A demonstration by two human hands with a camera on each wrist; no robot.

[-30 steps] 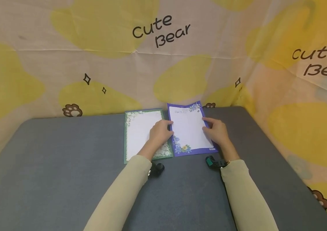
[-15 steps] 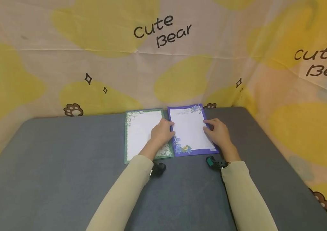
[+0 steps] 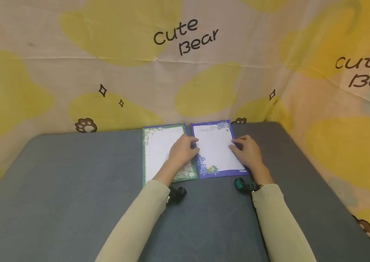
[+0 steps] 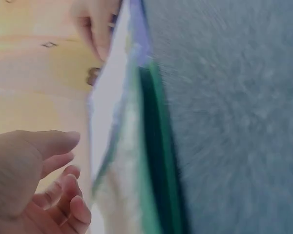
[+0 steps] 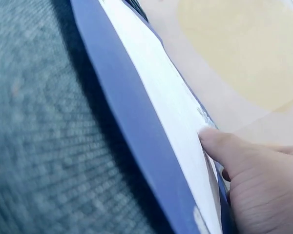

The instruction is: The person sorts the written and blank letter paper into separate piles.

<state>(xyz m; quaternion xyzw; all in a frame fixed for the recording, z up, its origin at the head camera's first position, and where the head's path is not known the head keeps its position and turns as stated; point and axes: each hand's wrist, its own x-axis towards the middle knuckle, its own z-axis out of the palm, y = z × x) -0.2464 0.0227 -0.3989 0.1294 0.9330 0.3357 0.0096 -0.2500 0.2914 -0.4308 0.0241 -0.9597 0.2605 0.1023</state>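
Note:
In the head view, a sheet of paper with a purple border and blue flowers point(image 3: 214, 153) lies on the grey table point(image 3: 73, 189). Left of it lies a stack of green-bordered paper with white flowers point(image 3: 159, 149). My left hand point(image 3: 181, 150) reaches over the stack, fingertips at the purple sheet's left edge. In the left wrist view, that hand's thumb and fingers point(image 4: 63, 141) stand apart with nothing between them. My right hand point(image 3: 248, 151) is at the sheet's right edge. Its thumb tip rests on the white part of the sheet in the right wrist view point(image 5: 210, 136).
A yellow and cream cloth printed with "cute Bear" point(image 3: 132, 80) hangs behind the table and along its right side. Both wrists wear dark straps with small devices point(image 3: 245, 185). A purple edge shows behind the top of the green stack.
The purple sheet's raised, curved top edge has settled down flatter. Both hands stay close to its sides, the right thumb now a little further over the sheet.

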